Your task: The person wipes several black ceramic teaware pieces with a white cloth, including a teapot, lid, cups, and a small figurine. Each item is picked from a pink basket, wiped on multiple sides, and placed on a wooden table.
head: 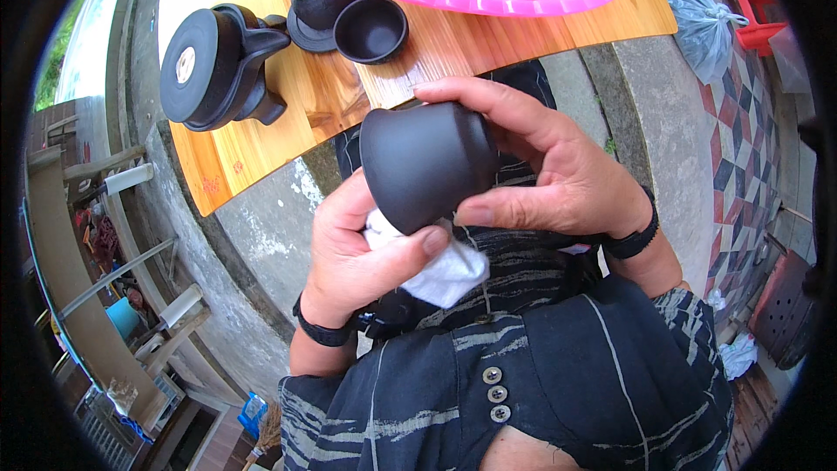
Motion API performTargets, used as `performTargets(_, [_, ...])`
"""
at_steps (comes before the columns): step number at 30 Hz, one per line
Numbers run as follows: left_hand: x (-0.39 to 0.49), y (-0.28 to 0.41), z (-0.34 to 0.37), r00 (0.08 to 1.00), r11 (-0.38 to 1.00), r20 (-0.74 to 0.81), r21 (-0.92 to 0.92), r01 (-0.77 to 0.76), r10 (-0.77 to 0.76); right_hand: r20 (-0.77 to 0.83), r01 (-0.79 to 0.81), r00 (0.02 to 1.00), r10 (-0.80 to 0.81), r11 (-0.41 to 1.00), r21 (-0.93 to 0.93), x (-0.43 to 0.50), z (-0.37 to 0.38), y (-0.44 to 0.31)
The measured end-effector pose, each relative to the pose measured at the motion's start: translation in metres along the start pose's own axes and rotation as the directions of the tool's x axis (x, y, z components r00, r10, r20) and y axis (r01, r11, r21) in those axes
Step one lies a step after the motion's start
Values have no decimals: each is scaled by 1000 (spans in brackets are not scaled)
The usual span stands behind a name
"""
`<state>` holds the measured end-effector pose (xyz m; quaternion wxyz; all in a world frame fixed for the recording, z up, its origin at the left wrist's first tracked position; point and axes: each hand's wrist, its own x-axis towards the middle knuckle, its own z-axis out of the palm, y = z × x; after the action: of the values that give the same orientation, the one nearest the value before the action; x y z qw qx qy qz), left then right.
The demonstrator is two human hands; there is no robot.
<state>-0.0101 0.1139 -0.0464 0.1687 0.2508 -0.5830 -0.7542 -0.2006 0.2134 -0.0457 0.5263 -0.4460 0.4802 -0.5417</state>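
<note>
A dark, matte ceramic cup (425, 163) is tilted on its side above my lap, its flared rim to the left and its foot to the right. My right hand (549, 163) grips it around the foot, thumb below and fingers above. At the rim side, my left hand (356, 248) holds a white cloth (448, 275) against the cup, with the thumb on the outer wall. Part of the cloth hangs down below the cup. The inside of the cup is turned away from my view, and some fingers of both hands are hidden behind it.
On the wooden table (327, 98) lie a black teapot-like vessel (209, 69), an upturned black cup (320, 0) and an upright black bowl (371, 31). A pink plastic basket (556, 3) holds more black ware. A tied plastic bag (696, 26) sits beyond the table's right corner.
</note>
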Motion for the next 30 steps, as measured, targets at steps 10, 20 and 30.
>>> performTargets(10, [7, -3, -1, 968, 873, 154, 420, -247, 200, -51, -101, 992, 113, 974, 202, -2, 6, 6])
performTargets(20, [3, 0, -6, 972, 908, 117, 346, -234, 206, -36, -215, 969, 246, 902, 374, 1, 12, 4])
performTargets(30, [-7, -5, -8, 995, 919, -81, -393, 28, -65, -49, 39, 998, -34, 994, 105, 6, 9, 6])
